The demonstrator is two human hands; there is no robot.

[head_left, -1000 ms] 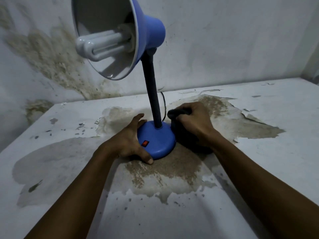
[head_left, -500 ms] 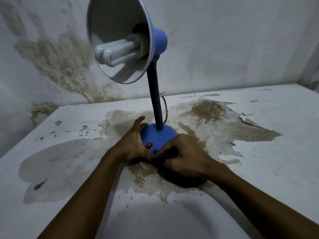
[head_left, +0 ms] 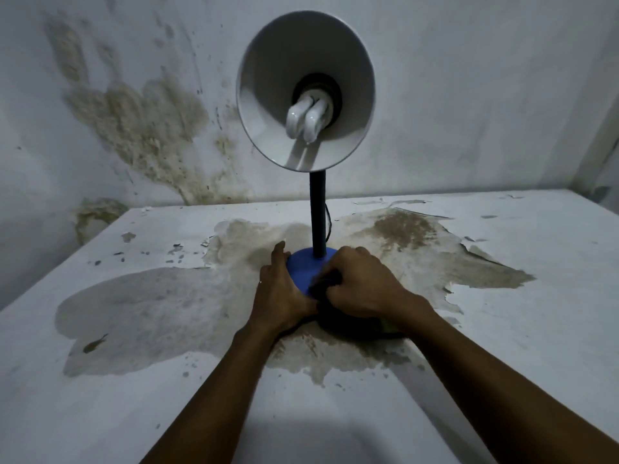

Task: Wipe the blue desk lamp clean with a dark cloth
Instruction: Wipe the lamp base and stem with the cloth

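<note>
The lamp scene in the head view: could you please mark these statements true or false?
1. The right hand grips the dark cloth at the lamp base. True.
2. The left hand holds the lamp's neck. False: it rests against the base's left side.
3. The shade opens toward the camera, showing the bulb. True.
4. The lamp lies toppled on the table. False: it stands upright.

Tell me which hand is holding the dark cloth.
The right hand grips the dark cloth against the lamp base; the left hand only steadies the base.
</note>
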